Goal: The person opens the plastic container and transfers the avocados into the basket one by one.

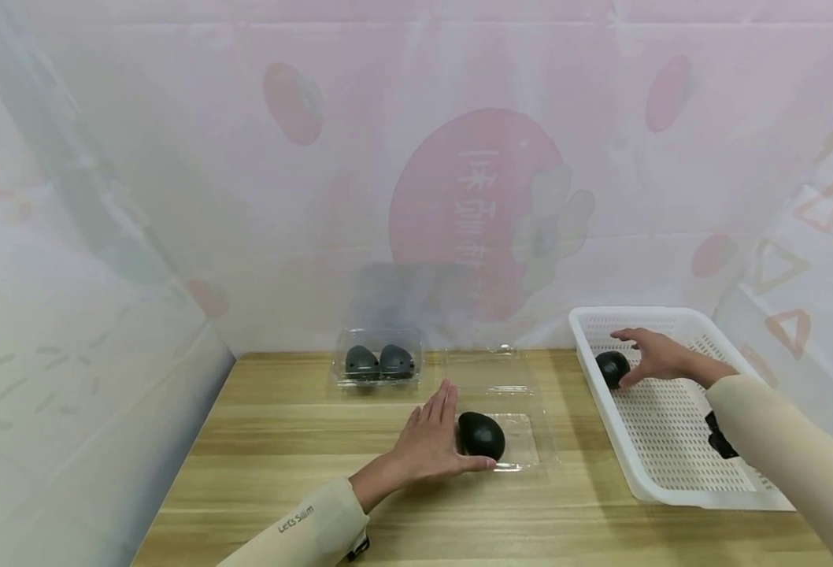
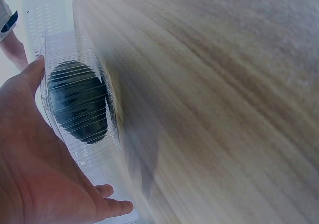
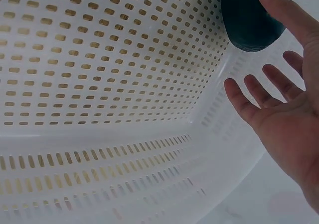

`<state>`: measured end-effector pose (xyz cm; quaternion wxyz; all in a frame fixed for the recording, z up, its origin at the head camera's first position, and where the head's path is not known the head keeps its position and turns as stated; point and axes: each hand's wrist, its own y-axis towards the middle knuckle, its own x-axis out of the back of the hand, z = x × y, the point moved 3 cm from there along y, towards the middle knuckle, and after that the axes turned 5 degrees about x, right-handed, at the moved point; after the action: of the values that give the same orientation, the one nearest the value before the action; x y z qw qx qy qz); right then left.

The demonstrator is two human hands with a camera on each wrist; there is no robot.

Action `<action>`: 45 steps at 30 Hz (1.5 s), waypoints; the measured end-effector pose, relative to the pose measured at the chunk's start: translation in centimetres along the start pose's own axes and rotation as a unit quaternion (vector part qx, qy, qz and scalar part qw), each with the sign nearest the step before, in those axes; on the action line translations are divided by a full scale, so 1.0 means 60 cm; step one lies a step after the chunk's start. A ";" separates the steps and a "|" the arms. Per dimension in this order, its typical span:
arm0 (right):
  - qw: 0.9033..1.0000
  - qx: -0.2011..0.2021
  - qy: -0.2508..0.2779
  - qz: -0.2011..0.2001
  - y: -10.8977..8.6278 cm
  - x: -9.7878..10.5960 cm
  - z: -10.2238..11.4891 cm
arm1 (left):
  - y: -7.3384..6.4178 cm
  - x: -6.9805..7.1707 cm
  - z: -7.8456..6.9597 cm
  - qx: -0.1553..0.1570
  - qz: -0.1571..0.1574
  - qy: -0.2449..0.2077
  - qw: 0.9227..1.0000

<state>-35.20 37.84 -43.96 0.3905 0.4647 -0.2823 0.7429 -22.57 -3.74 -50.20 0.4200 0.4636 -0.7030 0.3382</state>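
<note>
A dark, smooth egg-shaped object (image 1: 482, 435) lies in an opened clear plastic clamshell box (image 1: 537, 445) on the table. My left hand (image 1: 427, 441) is at the box's left side, fingers fairly straight and thumb stretched along the front; the left wrist view shows the dark object (image 2: 79, 102) through the ribbed plastic wall. Over at the right, my right hand (image 1: 660, 358) is inside a white perforated basket (image 1: 671, 441), beside another dark egg-shaped object (image 1: 612, 368). Its fingers are spread, and the thumb overlaps the object (image 3: 251, 20) in the right wrist view; whether it touches cannot be told.
Behind the left hand stands a closed clear box (image 1: 377, 336) with two dark rounded things (image 1: 397, 362) in it. The wooden table (image 1: 282, 441) meets a printed curtain (image 1: 317, 220) at the back.
</note>
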 end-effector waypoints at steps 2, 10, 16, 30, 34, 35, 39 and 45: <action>1.000 0.004 0.000 -0.010 -0.002 0.004 0.003 | 0.001 0.000 0.000 -0.001 0.000 0.001 1.000; 0.999 0.016 0.002 -0.040 -0.002 0.018 0.021 | 0.002 0.000 0.003 -0.002 -0.003 0.002 1.000; 0.998 0.012 0.005 -0.058 0.001 0.031 0.037 | 0.002 0.000 0.005 -0.007 -0.005 -0.001 1.000; 0.995 0.037 0.029 -0.091 -0.004 0.037 0.084 | 0.003 0.001 0.004 -0.001 -0.001 0.005 1.000; 0.993 0.055 0.035 -0.098 0.000 0.038 0.105 | 0.004 0.001 0.005 0.000 -0.001 0.005 1.000; 0.993 0.060 0.037 -0.098 0.001 0.037 0.108 | 0.004 0.001 0.005 0.000 -0.001 0.005 1.000; 0.992 0.073 0.042 -0.095 0.004 0.031 0.120 | 0.004 0.001 0.005 0.000 0.000 0.003 1.000; 0.991 0.094 0.043 -0.088 0.004 0.022 0.141 | 0.004 -0.001 0.005 0.000 0.000 0.001 1.000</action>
<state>-31.79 31.52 -39.34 0.4207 0.4901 -0.1524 0.7481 -22.87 -3.91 -50.37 0.4203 0.4635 -0.7026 0.3388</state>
